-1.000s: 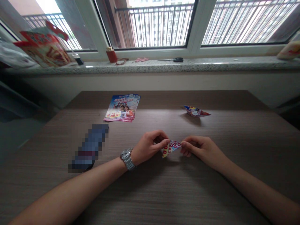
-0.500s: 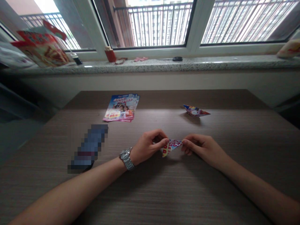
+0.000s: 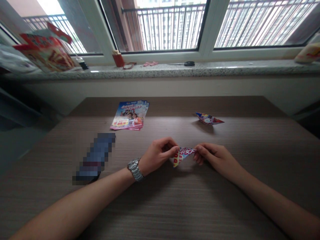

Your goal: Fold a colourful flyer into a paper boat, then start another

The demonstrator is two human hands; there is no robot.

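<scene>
A small folded piece of glossy printed paper, red, yellow and white, is pinched between both hands above the wooden table. My left hand holds its left side between thumb and fingers, with a metal wristwatch on that wrist. My right hand grips its right corner. A finished-looking paper boat made of similar print sits farther ahead, to the right of both hands.
A stack of colourful leaflets lies ahead of my left hand, and a pixelated dark blue object lies to its left. Beyond the table, a granite windowsill holds scissors, a small red cup and printed packets.
The folded paper now spreads a little wider between my hands, with more of its top edge showing. My left thumb has shifted slightly left along it.
</scene>
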